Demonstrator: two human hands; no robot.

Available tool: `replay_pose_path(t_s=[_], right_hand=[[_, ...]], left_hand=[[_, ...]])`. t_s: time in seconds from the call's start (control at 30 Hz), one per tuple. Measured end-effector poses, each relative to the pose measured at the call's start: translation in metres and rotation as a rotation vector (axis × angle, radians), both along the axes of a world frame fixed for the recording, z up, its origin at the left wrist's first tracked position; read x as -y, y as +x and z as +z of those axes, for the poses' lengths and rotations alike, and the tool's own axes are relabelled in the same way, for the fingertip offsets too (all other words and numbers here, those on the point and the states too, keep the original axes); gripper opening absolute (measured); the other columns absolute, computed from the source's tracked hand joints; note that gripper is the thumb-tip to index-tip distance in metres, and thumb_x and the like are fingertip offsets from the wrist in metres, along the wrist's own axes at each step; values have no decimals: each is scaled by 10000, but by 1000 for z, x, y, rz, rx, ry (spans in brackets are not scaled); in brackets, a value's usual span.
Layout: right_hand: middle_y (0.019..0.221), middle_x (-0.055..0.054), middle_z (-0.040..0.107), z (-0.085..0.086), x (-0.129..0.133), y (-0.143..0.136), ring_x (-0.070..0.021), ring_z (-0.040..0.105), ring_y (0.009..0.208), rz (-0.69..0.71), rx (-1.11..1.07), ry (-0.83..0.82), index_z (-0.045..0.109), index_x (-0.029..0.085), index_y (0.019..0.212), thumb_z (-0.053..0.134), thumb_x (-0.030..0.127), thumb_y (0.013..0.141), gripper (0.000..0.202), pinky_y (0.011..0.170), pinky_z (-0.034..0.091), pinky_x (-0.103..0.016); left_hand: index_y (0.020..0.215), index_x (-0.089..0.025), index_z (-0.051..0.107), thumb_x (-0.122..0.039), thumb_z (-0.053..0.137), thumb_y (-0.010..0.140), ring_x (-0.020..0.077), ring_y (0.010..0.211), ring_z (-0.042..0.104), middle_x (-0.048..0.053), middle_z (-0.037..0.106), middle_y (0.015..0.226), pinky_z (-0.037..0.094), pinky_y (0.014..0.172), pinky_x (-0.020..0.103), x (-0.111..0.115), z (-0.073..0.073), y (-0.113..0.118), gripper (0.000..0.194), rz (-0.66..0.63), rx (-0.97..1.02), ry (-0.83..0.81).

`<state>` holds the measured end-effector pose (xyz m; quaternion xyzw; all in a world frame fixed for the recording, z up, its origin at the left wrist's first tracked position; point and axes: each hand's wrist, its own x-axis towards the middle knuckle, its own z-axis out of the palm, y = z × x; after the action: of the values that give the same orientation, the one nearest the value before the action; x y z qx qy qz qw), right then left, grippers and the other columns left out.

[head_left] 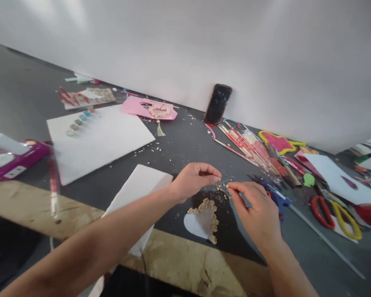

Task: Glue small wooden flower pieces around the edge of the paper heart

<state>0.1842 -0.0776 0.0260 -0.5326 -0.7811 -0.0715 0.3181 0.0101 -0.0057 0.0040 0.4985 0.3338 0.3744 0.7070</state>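
Observation:
My left hand (194,182) is closed in a pinch above the dark tabletop, thumb and forefinger pressed together; anything between them is too small to make out. My right hand (259,212) faces it from the other side, fingertips pinching a tiny pale chip (227,186). Between and below them lie loose beige chips (221,190) scattered on the table. Nearer to me is a white cut-out (198,224) with a rounded edge, bordered along its far and right sides by a bumpy row of beige chips (214,222). Its left part is bare.
A white card strip (139,183) lies under my left forearm. A blue glue gun (280,200) with a long glue stick and scissors (323,212) are at right. Wooden sticks (241,142) and a leaning phone (218,104) stand farther back. A purple device (21,159) sits left.

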Motion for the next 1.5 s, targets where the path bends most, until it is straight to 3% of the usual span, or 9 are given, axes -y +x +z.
replay_pose_path(t_s=[0.27,0.63,1.5], right_hand=[[765,-23,692,-4,0,-1,-170,605,758,27,-4,15,630,193,883,571,173,871,64,728,437,-309],[757,-6,696,-8,1,-1,-164,616,730,5,16,16,627,203,876,570,182,869,61,741,419,-325],[764,-8,698,-9,1,-1,-174,618,746,24,64,-18,610,219,874,551,190,873,67,758,419,-343]], left_hand=[[805,-145,655,-218,689,730,87,702,552,-9,627,741,429,693,220,6,1,2,110,-66,-77,36],[870,-155,576,-149,678,718,77,708,564,-22,598,752,441,695,214,10,1,5,183,-46,-117,48],[906,-163,565,-180,680,738,93,743,586,-7,611,780,470,726,234,9,-2,3,204,-80,-134,113]])
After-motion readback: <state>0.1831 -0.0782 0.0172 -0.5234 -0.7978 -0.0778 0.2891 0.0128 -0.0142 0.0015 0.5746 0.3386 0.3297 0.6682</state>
